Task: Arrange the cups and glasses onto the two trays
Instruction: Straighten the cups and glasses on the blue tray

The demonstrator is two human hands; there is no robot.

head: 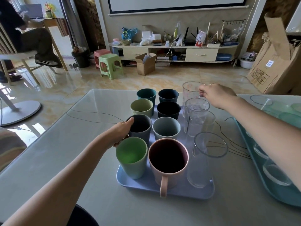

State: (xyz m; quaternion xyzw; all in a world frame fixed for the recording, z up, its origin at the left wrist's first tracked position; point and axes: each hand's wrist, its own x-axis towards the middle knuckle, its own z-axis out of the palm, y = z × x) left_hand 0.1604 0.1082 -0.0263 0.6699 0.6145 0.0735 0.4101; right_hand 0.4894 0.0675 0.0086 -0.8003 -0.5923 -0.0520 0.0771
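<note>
The person is reaching over a blue tray lying on the pale surface; the left hand is wrapping the slate-grey cup in the tray's left column, thumb lying over its rim, the grip closing around the cup's side; the right hand is pinching the rim of the far clear glass, fingers narrowed on it at the tray's far right corner. Two columns of coloured cups are standing upright on the tray; a green cup and a pink mug are sitting nearest, a pale grey cup behind the mug, a black cup and a yellow-green cup beyond, two teal cups at the far end; three more clear glasses are lining the right side, the nearest glass just beside the mug. A teal tray is lying to the right, holding further clear glasses.
</note>
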